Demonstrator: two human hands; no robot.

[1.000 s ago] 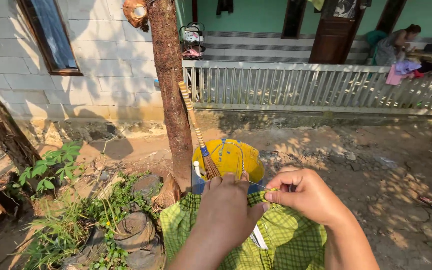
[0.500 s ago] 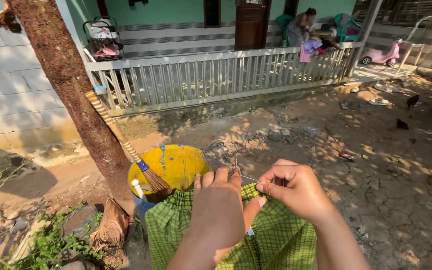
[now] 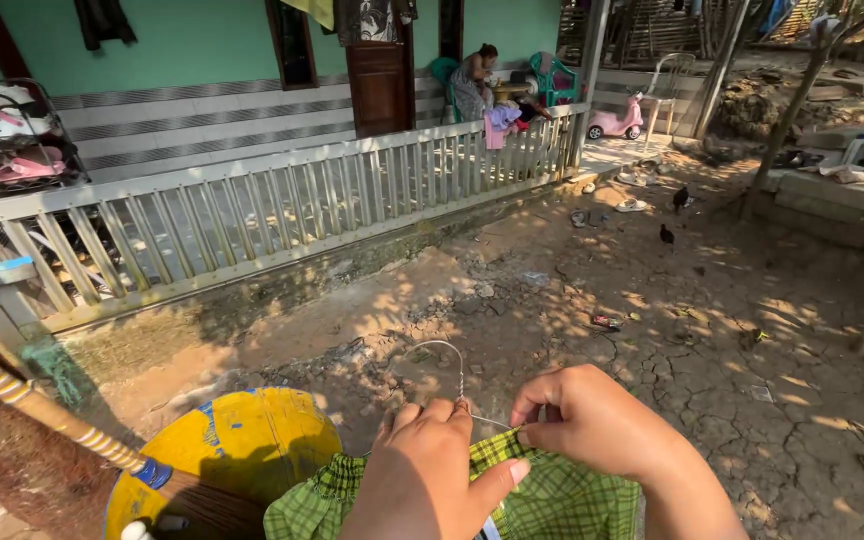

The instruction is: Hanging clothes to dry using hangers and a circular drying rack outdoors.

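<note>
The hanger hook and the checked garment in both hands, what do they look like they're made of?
The hanger hook looks like thin bare metal wire: grey, with a twisted neck. The checked garment looks like light woven cloth, probably cotton, matte green with a dark grid; it bunches softly under the left hand and right hand.

Cracked dirt ground (image 3: 752, 330) bears a yellow bucket (image 3: 242, 440), scattered sandals (image 3: 632, 205) and two dark chickens (image 3: 667, 235).

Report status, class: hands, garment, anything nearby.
Left hand and right hand both grip green checked garment on wire hanger. Yellow bucket and broom just left.
</note>
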